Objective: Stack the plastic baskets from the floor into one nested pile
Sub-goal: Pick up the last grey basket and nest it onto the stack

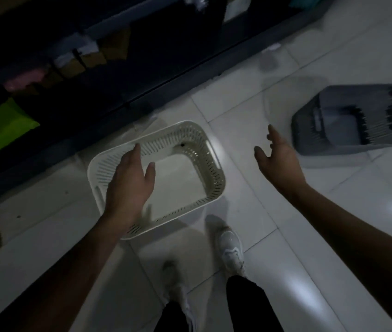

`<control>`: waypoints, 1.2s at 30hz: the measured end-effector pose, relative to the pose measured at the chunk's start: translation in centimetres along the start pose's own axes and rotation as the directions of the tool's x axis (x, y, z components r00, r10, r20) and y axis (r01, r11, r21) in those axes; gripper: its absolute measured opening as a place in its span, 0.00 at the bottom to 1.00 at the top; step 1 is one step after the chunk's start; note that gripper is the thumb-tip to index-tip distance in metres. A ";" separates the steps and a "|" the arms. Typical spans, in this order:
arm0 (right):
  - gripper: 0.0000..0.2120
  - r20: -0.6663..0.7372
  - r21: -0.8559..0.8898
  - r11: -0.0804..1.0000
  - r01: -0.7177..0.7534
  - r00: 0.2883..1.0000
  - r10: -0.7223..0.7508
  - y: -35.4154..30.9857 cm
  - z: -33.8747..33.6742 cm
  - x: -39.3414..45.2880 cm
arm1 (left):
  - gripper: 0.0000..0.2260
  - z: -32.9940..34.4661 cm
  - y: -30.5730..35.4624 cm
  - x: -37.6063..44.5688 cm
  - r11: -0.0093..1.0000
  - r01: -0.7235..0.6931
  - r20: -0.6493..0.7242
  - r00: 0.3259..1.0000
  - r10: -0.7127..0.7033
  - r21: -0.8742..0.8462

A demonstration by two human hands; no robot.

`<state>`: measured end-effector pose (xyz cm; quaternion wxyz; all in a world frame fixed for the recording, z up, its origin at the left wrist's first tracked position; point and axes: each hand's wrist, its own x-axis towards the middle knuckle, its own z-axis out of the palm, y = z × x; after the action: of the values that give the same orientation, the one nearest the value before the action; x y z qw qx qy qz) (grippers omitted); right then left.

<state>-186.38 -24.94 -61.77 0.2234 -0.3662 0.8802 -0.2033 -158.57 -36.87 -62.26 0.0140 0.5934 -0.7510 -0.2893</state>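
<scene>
two baskets on floor. white slotted rectangular plastic basket [178, 178] under spread left hand [129, 185] fingers; grey slotted plastic basket [348, 125] beyond open right hand [277, 161] fingertips. likely light, stiff; grip rims.

Dim pic w/ dark corners; glare on floor [293, 283] at 5 o'clock; shoes [231, 248] blurred; lines bend at the edges.
</scene>
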 end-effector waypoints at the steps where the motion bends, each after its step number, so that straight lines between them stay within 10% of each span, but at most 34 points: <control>1: 0.31 -0.024 0.006 1.000 -0.010 1.000 0.011 0.8 -1.5 -0.2 | 0.28 0.1 2.0 0.2 0.999 -0.052 0.016 0.999 0.052 0.004; 13: 0.31 -0.231 0.124 0.965 -0.232 0.939 0.256 19.2 -18.4 -2.2 | 0.26 9.3 27.8 -2.1 0.900 -0.434 0.136 0.891 0.434 -0.028; 23: 0.30 -0.216 0.081 0.953 -0.292 0.928 0.303 33.7 -30.7 1.2 | 0.26 20.3 45.8 -3.5 0.891 -0.452 0.184 0.873 0.452 -0.047; 36: 0.32 -0.128 -0.039 0.958 -0.283 0.952 0.277 40.7 -34.5 18.8 | 0.26 25.9 53.7 7.4 0.908 -0.413 0.188 0.899 0.396 0.065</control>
<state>-239.47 -5.63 -59.36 0.1858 -0.2309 0.9405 -0.1665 -217.65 -25.81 -62.00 -0.0212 0.3972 -0.8702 -0.2908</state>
